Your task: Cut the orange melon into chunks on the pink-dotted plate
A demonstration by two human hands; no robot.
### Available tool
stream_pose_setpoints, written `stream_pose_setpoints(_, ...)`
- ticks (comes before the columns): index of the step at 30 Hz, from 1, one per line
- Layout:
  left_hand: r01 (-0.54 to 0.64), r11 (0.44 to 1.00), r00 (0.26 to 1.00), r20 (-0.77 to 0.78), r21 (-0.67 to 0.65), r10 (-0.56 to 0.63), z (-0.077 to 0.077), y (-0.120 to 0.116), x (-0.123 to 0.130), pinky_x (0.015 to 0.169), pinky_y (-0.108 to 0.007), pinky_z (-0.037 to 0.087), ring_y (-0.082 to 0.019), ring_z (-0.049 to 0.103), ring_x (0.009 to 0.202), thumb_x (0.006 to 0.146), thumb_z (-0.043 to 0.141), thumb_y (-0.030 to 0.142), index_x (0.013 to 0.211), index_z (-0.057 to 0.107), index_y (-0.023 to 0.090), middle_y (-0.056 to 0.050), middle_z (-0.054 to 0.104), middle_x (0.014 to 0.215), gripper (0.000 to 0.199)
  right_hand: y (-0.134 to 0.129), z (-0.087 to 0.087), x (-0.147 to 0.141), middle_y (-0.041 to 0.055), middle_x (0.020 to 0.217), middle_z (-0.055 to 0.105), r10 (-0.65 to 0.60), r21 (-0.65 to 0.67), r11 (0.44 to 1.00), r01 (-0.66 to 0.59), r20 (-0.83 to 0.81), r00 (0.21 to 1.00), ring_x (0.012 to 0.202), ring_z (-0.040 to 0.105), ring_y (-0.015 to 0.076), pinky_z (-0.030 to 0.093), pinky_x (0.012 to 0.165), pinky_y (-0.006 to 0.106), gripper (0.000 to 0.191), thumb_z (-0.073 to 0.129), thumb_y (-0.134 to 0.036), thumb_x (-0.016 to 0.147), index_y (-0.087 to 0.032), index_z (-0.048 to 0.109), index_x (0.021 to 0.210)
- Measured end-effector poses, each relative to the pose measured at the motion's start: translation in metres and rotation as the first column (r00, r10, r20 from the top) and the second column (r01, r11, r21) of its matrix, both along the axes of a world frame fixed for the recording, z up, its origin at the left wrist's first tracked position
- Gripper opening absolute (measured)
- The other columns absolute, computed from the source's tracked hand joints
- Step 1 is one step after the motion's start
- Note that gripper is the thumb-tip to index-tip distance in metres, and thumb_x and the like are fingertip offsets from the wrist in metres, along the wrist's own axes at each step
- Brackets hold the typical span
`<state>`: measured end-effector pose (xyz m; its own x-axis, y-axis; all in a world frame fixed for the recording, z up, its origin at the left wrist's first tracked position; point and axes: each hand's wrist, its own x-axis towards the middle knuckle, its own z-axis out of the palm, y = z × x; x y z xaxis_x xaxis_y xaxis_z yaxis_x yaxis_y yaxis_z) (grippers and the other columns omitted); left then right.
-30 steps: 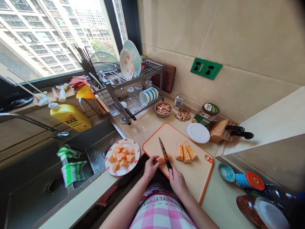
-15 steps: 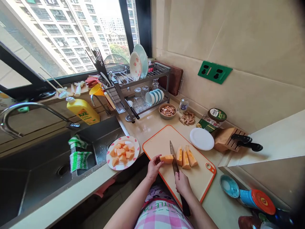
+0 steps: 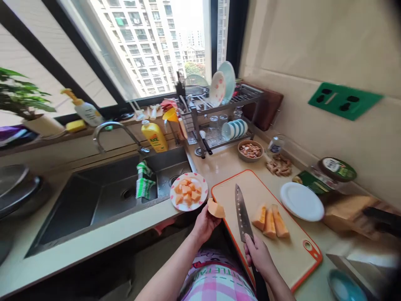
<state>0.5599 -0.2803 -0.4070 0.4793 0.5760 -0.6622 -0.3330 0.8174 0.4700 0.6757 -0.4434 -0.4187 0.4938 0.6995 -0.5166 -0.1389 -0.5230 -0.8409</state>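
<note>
In my left hand (image 3: pixel 205 225) is a thick piece of orange melon (image 3: pixel 216 208), lifted just off the left edge of the cutting board (image 3: pixel 230 187). My right hand (image 3: pixel 257 252) grips a kitchen knife (image 3: pixel 243 215), its blade flat over the board and pointing away from me. Several melon wedges (image 3: pixel 270 223) with seedy cut faces lie to the right of the blade. Left of the board, a plate with pink dots (image 3: pixel 174 203) carries several melon chunks (image 3: pixel 187 192); my left hand is close to its near right side.
The sink (image 3: pixel 103 205) with a green-striped cloth (image 3: pixel 144 184) lies left. Behind the board stand a dish rack (image 3: pixel 216 144), a bowl of nuts or similar pieces (image 3: pixel 250 150) and ginger (image 3: pixel 278 165). A white plate (image 3: pixel 302 201) and a knife block (image 3: pixel 347 213) are right.
My left hand has raised the melon piece off the board and turned it toward the dotted plate. The knife has come away from the wedges. My view has swung left.
</note>
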Motion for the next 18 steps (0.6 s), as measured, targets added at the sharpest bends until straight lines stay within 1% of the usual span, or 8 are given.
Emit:
stream_pose_setpoints(2, -0.062, 0.997, 0.998, -0.030, -0.056, 0.060, 0.014, 0.011, -0.028, 0.054, -0.026, 0.049, -0.015, 0.062, 0.062, 0.087, 0.049, 0.031, 0.095, 0.056, 0.015, -0.005, 0.066, 0.079, 0.019, 0.017, 0.002, -0.011, -0.0093, 0.049, 0.042, 0.060, 0.010, 0.998, -0.060, 0.038, 0.997, 0.031, 0.039, 0.0065, 0.034, 0.032, 0.019, 0.040, 0.038, -0.062, 0.075, -0.022, 0.040, 0.069)
stream_pose_setpoints(4, -0.120, 0.989, 0.990, -0.081, -0.082, 0.113, 0.024, 0.026, -0.055, 0.050, -0.025, 0.048, -0.014, 0.060, 0.056, 0.088, 0.046, 0.030, 0.093, 0.056, 0.015, -0.003, 0.065, 0.073, 0.018, 0.038, 0.004, -0.024, -0.0087, 0.048, 0.043, 0.147, 0.025, 0.988, -0.150, 0.096, 0.984, 0.031, 0.041, 0.0077, 0.034, 0.033, 0.020, 0.041, 0.036, -0.062, 0.078, -0.022, 0.042, 0.070)
stream_pose_setpoints(6, -0.166, 0.984, 0.980, -0.121, -0.067, 0.157, 0.030, 0.044, -0.078, 0.046, -0.024, 0.046, -0.014, 0.059, 0.053, 0.088, 0.044, 0.031, 0.095, 0.057, 0.016, -0.003, 0.065, 0.072, 0.021, 0.062, 0.007, -0.040, -0.0073, 0.047, 0.044, 0.237, 0.033, 0.968, -0.247, 0.187, 0.953, 0.032, 0.043, 0.0097, 0.036, 0.036, 0.022, 0.040, 0.034, -0.060, 0.080, -0.022, 0.045, 0.071)
stream_pose_setpoints(8, -0.194, 0.981, 0.969, -0.160, -0.021, 0.189, 0.033, 0.065, -0.095, 0.044, -0.022, 0.044, -0.013, 0.059, 0.053, 0.087, 0.044, 0.031, 0.096, 0.058, 0.016, -0.003, 0.066, 0.073, 0.022, 0.088, 0.011, -0.056, -0.0041, 0.048, 0.049, 0.306, 0.039, 0.942, -0.335, 0.317, 0.898, 0.038, 0.049, 0.0123, 0.039, 0.040, 0.023, 0.039, 0.034, -0.056, 0.084, -0.021, 0.049, 0.073)
stream_pose_setpoints(11, -0.180, 0.983, 0.958, -0.222, 0.028, 0.181, 0.033, 0.101, -0.112, 0.044, -0.021, 0.044, -0.014, 0.060, 0.054, 0.085, 0.045, 0.032, 0.095, 0.060, 0.014, -0.005, 0.067, 0.074, 0.025, 0.126, 0.020, -0.082, 0.0027, 0.060, 0.060, 0.344, 0.079, 0.891, -0.447, 0.526, 0.778, 0.053, 0.058, 0.0162, 0.044, 0.051, 0.024, 0.037, 0.032, -0.047, 0.089, -0.020, 0.055, 0.079)
stream_pose_setpoints(14, -0.126, 0.990, 0.947, -0.290, 0.061, 0.138, 0.031, 0.133, -0.122, 0.042, -0.021, 0.041, -0.014, 0.057, 0.050, 0.085, 0.042, 0.035, 0.089, 0.061, 0.012, -0.007, 0.065, 0.068, 0.031, 0.160, 0.026, -0.107, 0.0058, 0.072, 0.065, 0.320, 0.124, 0.838, -0.531, 0.677, 0.663, 0.065, 0.062, 0.0178, 0.045, 0.058, 0.024, 0.035, 0.031, -0.039, 0.091, -0.019, 0.060, 0.088)
stream_pose_setpoints(16, -0.108, 0.991, 0.923, -0.362, 0.084, 0.131, 0.027, 0.150, -0.127, 0.040, -0.020, 0.037, -0.013, 0.053, 0.046, 0.084, 0.042, 0.036, 0.084, 0.061, 0.012, -0.006, 0.063, 0.063, 0.031, 0.178, 0.028, -0.122, 0.0053, 0.074, 0.066, 0.302, 0.119, 0.816, -0.566, 0.747, 0.592, 0.066, 0.063, 0.0169, 0.045, 0.059, 0.023, 0.033, 0.030, -0.034, 0.092, -0.020, 0.060, 0.090)
stream_pose_setpoints(18, -0.112, 0.987, 0.898, -0.413, 0.114, 0.149, 0.023, 0.163, -0.131, 0.041, -0.020, 0.036, -0.012, 0.053, 0.047, 0.083, 0.043, 0.036, 0.082, 0.059, 0.014, -0.004, 0.062, 0.063, 0.028, 0.191, 0.027, -0.133, 0.0040, 0.072, 0.064, 0.300, 0.081, 0.808, -0.583, 0.796, 0.526, 0.063, 0.062, 0.0154, 0.043, 0.057, 0.022, 0.032, 0.030, -0.029, 0.093, -0.019, 0.059, 0.088)
